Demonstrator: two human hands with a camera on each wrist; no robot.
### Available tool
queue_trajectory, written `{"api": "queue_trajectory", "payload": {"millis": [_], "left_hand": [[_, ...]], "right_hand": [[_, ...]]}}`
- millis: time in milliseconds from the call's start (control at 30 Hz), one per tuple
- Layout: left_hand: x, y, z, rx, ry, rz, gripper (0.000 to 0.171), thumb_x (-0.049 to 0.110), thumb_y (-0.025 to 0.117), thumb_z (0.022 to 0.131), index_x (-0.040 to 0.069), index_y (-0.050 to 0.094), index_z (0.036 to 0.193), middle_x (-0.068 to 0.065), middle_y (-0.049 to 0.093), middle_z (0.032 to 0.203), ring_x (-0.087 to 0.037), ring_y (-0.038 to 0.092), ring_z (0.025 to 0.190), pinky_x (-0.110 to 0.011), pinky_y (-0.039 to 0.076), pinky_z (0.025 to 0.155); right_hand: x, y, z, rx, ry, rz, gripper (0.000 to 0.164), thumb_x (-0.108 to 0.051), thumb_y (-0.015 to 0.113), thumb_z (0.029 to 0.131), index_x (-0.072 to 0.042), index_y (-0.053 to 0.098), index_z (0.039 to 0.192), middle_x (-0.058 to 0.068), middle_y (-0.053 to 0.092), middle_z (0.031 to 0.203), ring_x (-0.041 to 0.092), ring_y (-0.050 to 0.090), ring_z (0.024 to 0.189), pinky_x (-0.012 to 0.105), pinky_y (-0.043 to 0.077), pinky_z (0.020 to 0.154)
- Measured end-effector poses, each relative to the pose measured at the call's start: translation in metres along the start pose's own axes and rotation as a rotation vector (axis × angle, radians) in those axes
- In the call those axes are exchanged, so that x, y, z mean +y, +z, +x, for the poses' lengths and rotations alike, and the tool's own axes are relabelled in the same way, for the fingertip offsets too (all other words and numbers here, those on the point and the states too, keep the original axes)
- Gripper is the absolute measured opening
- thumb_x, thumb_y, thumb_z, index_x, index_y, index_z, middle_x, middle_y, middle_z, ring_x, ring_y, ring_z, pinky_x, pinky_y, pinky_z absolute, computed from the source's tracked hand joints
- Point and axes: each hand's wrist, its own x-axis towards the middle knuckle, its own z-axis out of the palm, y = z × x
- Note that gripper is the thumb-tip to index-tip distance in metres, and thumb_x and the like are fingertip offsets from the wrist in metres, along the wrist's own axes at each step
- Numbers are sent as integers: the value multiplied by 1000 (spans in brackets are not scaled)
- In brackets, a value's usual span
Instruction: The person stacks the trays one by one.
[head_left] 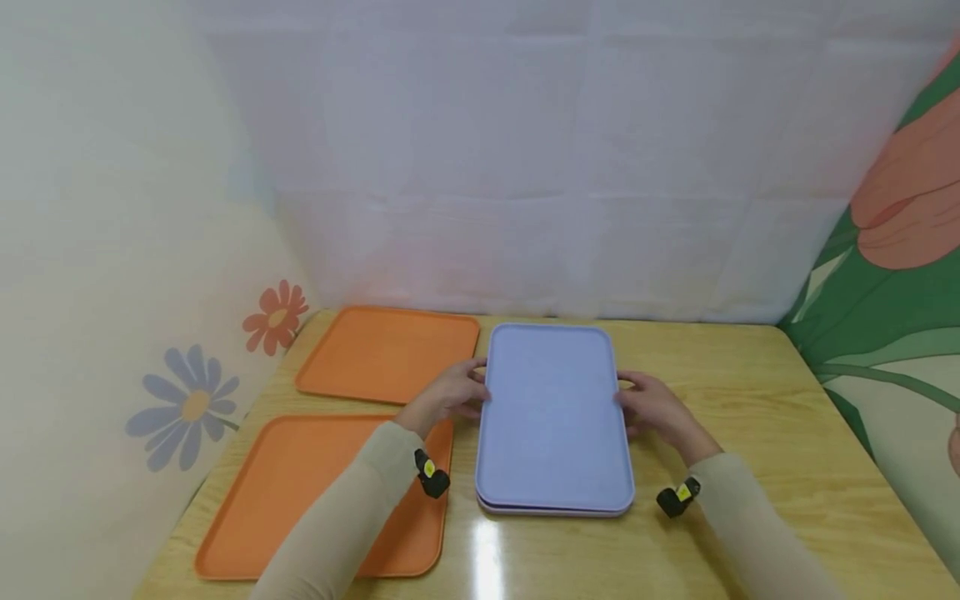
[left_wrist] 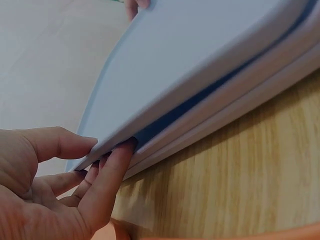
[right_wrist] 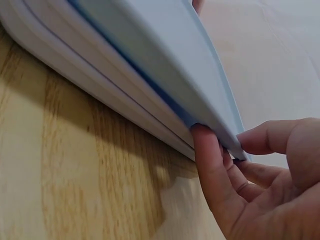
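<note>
A light blue rectangular tray [head_left: 555, 417] lies on top of a small stack in the head view, its short side facing me. Pale pinkish trays [left_wrist: 250, 86] show beneath it in the left wrist view, with a dark gap under the blue tray. My left hand [head_left: 459, 387] pinches the blue tray's left edge, thumb on the rim and fingers tucked under. On the opposite edge, my right hand [head_left: 656, 408] grips the same way; in the right wrist view its fingers [right_wrist: 207, 155] reach into the gap below the rim.
Two orange trays lie on the left of the wooden table [head_left: 765, 433]: a far one [head_left: 390, 350] and a near one [head_left: 300, 492], which my left forearm crosses. A white cloth [head_left: 525, 167] hangs behind the table. Flower-patterned walls [head_left: 900, 250] flank both sides.
</note>
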Motion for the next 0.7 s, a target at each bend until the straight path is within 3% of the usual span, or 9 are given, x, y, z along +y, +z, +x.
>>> {"api": "queue_trajectory", "payload": {"millis": [333,533,700], "left_hand": [[-1,0,0,12,-26,78,76,-8,65,89,7,34,157,-22,55,128,-27,63,97,-39,62,72],[-2,1,0,29,-39,134,77,-8,66,87,5,35,156,-20,56,118,-24,63,85,-34,61,64],[0,2,1,31,-53,163,77,-10,65,86,0,34,155,-19,55,117,-22,61,83,-35,61,66]], "right_hand": [[-6,4,0,18,-11,-74,59,-7,54,95,5,39,151,27,65,110,22,67,78,39,61,64],[-8,7,1,43,5,-136,57,-7,54,94,5,42,149,27,66,114,23,68,82,38,61,67],[-8,8,4,58,8,-169,56,-7,56,92,5,47,146,25,68,111,22,69,81,36,60,66]]}}
